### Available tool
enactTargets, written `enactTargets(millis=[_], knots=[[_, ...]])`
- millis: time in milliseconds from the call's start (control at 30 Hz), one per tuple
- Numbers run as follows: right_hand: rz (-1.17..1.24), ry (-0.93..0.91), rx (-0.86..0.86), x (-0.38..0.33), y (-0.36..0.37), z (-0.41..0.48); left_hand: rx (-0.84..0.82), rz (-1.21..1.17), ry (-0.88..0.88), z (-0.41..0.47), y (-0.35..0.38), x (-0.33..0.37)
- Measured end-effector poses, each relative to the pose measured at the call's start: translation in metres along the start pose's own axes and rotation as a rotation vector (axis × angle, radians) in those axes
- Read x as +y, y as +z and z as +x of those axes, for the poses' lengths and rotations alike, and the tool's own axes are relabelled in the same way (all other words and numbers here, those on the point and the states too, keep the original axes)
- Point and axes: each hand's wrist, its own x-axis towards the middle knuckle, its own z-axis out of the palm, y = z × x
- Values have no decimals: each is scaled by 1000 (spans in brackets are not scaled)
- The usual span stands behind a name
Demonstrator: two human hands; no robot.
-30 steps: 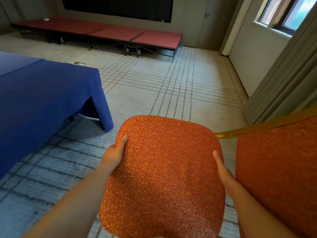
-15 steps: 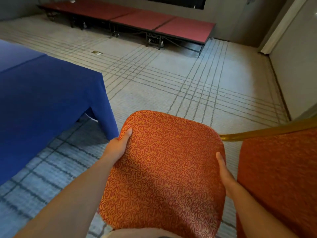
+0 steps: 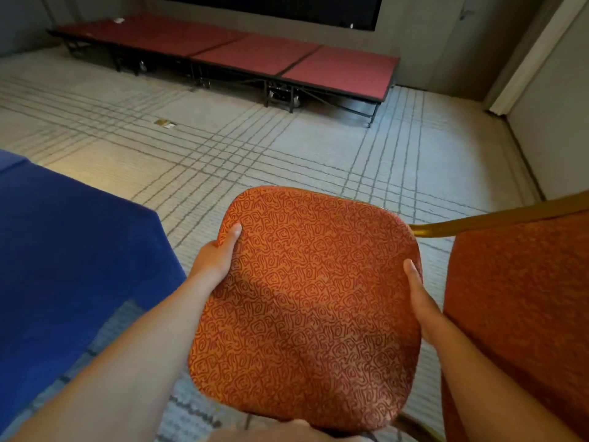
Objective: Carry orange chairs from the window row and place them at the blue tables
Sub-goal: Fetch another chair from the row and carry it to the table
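Note:
An orange chair with a swirl-patterned cushion is held up in front of me, its seat facing me and its gold frame running off to the right. My left hand grips the cushion's left edge, thumb on top. My right hand grips its right edge. The chair's back pad fills the right side of the view. A blue-clothed table stands at the left, its corner close to my left forearm. The chair's legs are hidden.
Patterned grey carpet stretches ahead. A low red stage platform on black legs lines the far wall under a dark screen. A floor outlet plate lies on the carpet at left. A wall and door frame rise at right.
My view has swung left and lifted slightly, so the window and curtain have left the frame. The chair stays gripped in both hands, now a little farther right of the blue table's corner.

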Motion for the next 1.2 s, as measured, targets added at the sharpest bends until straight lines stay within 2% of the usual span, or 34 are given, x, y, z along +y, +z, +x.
enactTargets(millis=[233,400,667,900,1000,1200], knots=[[-60,35,-40,-94,53,154,43,-23,-71,157,19,54],[-160,33,-99,-196,91,283,122,-117,-111,271,24,112],[-309,154,-211,-280,192,437,224,-212,-224,396,-17,149],[-418,143,-305,-333,336,547,301,-237,-262,522,-85,149],[-419,125,-319,-354,411,612,355,-263,-263,589,-133,150],[-476,37,-350,-443,583,669,493,-266,-254,694,-245,168]])
